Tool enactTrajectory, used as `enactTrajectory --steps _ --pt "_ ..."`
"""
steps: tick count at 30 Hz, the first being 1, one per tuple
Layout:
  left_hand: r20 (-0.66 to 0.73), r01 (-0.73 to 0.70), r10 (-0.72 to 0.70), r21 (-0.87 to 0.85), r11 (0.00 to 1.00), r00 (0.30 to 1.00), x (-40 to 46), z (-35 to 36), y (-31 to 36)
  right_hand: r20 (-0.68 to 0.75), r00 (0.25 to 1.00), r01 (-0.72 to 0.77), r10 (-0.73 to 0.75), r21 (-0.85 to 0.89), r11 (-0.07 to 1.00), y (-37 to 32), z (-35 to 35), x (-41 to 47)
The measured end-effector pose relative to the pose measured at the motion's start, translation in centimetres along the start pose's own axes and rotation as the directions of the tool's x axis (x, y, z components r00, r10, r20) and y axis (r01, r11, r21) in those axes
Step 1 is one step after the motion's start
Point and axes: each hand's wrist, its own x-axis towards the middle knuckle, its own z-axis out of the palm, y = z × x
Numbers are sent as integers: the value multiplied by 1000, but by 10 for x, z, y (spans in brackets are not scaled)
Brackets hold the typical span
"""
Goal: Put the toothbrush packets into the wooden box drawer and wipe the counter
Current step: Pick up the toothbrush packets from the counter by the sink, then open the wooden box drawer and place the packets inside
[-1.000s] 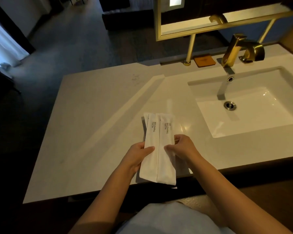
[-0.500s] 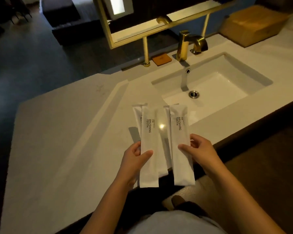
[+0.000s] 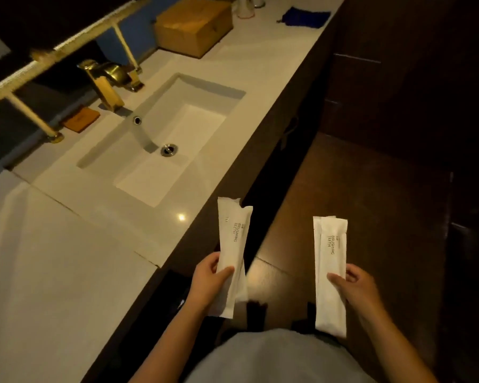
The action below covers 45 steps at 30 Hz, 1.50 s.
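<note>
My left hand (image 3: 206,283) grips two overlapping white toothbrush packets (image 3: 233,244) printed "BRUSHING TEETH", held upright over the counter's front edge. My right hand (image 3: 354,288) pinches another pair of stacked white packets (image 3: 331,275) out over the dark floor, away from the counter. The wooden box (image 3: 191,26) stands on the white counter (image 3: 53,272) at the far end, beyond the sink; its drawer looks closed. A dark blue cloth (image 3: 304,16) lies on the counter past the box.
A white rectangular sink (image 3: 177,134) with a gold faucet (image 3: 105,81) sits mid-counter. A gold-framed mirror (image 3: 61,48) rises behind it, with an orange-brown pad (image 3: 80,121) at its foot. A white cup (image 3: 245,6) stands by the box. Dark cabinets are at right.
Both hands lifted the packets off the counter and drew apart, each taking a pair. My view swung right, bringing the wooden box, the blue cloth and the dark floor into sight.
</note>
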Motion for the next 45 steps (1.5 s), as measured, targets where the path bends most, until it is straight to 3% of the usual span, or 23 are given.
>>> enactTrajectory --steps 6,10,17,23,27,31,36,40,45 --pt "6 60 -62 147 987 998 19 101 14 -37 990 -133 135 63 989 40 -90 35" --pt "6 57 -59 199 978 998 23 163 33 -23 994 -106 107 56 993 34 -144 69" --pt "-112 80 -51 263 961 992 46 182 54 76 996 40 -37 -33 999 -29 -192 149" --pt "-162 192 -155 251 949 975 106 218 73 76 997 5 6 -137 990 -61 -223 218" --pt "-123 198 -173 225 954 977 161 260 126 46 998 -29 36 -144 989 -85 -258 254" --pt "1 65 -69 306 950 998 231 304 195 40 999 -26 33 -158 987 -107 -298 298" --pt "39 -20 8 331 943 999 295 352 276 -50 997 -67 60 -169 983 -130 -344 370" --pt "9 17 -22 332 943 1000 333 391 308 -3 998 -62 63 -194 979 -160 -373 437" --pt "-157 194 -163 212 958 974 357 436 328 130 992 28 10 -289 957 -228 -401 519"
